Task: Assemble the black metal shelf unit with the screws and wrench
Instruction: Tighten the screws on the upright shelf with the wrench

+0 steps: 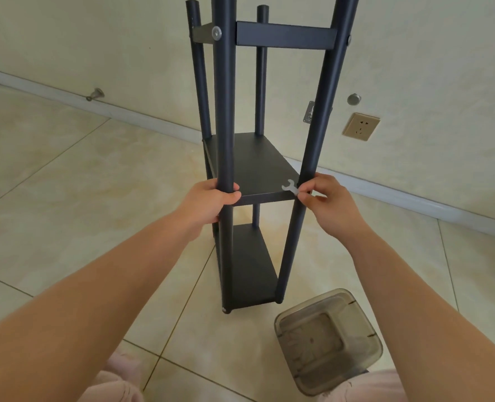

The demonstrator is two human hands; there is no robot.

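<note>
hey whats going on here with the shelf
A person is assembling a black shelf unit standing on the tile floor. The left hand grips the near left post, steadying it. The right hand pinches a small wrench at the near right post, by the middle shelf's corner. A tinted plastic container sits nearby.

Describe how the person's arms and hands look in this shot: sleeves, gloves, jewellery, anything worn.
Both forearms are bare right up to the frame's lower edge, with no sleeves in view. The left hand and the right hand wear no gloves, and no rings, watch or bracelets show on the fingers or wrists. Nothing is marked or taped on either arm.
</note>
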